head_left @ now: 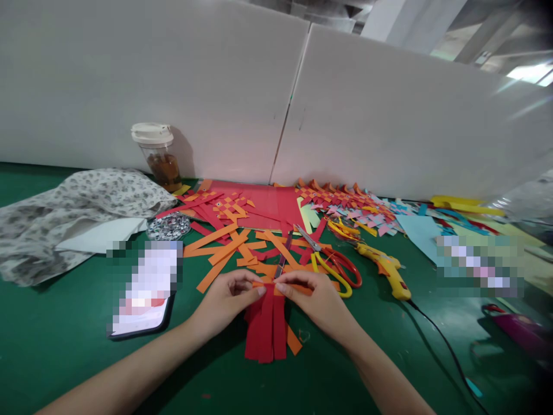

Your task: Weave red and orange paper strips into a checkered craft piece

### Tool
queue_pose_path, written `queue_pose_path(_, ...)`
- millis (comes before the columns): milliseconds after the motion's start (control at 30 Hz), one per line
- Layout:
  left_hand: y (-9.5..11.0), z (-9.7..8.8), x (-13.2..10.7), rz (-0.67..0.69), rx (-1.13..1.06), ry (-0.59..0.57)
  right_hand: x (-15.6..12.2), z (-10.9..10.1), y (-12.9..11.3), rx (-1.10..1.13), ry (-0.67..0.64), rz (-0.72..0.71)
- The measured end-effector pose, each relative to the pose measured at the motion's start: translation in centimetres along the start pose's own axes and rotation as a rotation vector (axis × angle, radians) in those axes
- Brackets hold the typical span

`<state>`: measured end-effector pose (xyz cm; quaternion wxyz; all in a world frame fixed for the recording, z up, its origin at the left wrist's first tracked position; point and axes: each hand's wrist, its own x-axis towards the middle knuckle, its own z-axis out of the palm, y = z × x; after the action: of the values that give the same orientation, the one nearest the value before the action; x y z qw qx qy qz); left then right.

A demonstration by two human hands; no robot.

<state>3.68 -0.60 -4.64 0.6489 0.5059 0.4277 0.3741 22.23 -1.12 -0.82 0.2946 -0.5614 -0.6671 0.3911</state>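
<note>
My left hand (227, 301) and my right hand (318, 300) meet over a red paper piece cut into hanging strips (265, 325), which lies on the green table (78, 346). Both hands pinch its top edge, where an orange paper strip (298, 288) crosses it. Another orange strip (294, 341) pokes out under the red piece at the lower right. Just behind my fingers lies a heap of loose orange and red strips (233, 245).
Scissors with yellow and red handles (334, 265) and a yellow glue gun (386, 271) with a black cord lie right of my hands. A phone (144, 288) lies to the left, with a floral cloth (73, 207), a lidded cup (159, 154) and woven paper pieces (345, 202) behind.
</note>
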Motion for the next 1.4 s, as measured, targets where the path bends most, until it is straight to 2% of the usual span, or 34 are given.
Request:
queue_pose_path(200,-0.1,-0.1,-0.2,0.049,0.157,-0.087,-0.2,0.7,-0.3,-0.019,-0.081,-0.001)
queue_pose_path(400,-0.1,-0.2,-0.3,0.063,0.160,-0.057,-0.2,0.6,-0.1,0.015,-0.062,0.014)
queue_pose_path(600,-0.2,-0.1,-0.3,0.080,0.205,-0.030,-0.2,0.5,-0.3,-0.073,-0.063,-0.030)
queue_pose_path(867,-0.6,0.0,-0.6,0.180,0.417,-0.147,-0.5,0.6,0.0,-0.167,-0.146,-0.081)
queue_pose_path(1100,-0.6,0.1,-0.8,0.163,0.408,-0.162,-0.5,0.8,-0.1,-0.155,0.007,-0.100)
queue_pose_path(1233,-0.3,0.2,-0.9,0.170,0.435,-0.200,-0.5,1.1,-0.1,-0.086,-0.060,-0.137)
queue_pose_path(1300,-0.2,0.1,-0.8,0.151,0.338,-0.198,-0.5,1.1,0.1,-0.061,-0.008,-0.142)
queue_pose_path(1333,-0.1,0.0,-0.8,0.134,0.235,-0.166,-0.4,0.9,0.2,-0.043,0.063,-0.143)
queue_pose_path(1400,-0.1,-0.4,-0.6,0.102,-0.068,-0.036,-0.3,0.5,0.6,-0.004,0.249,-0.144)
